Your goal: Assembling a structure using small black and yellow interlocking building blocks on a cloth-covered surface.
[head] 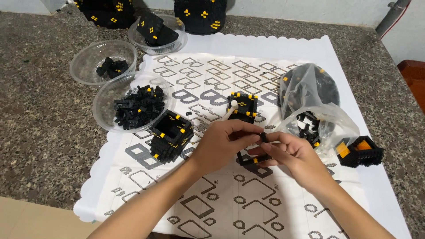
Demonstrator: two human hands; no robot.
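Note:
My left hand [223, 144] and my right hand [294, 155] meet over the middle of a white printed sheet [230, 208]. Together their fingertips pinch a small black brick [264, 137]. The left hand also holds a white stick-like tool [230, 110] that points up and away. Just under the hands lies a flat black brick frame [253, 160] with a yellow stud. Beyond the hands stands a black and yellow square block assembly [243, 106]. A second, larger black and yellow assembly [170, 135] lies tilted to the left of my left hand.
Three clear plastic bowls at the left hold black bricks: [133, 106], [104, 62], [157, 33]. A clear bag [310, 106] of black bricks sits right, with a black and orange piece [361, 151] beside it. Large black and yellow builds [199, 15] stand at the back on the speckled stone counter [40, 128].

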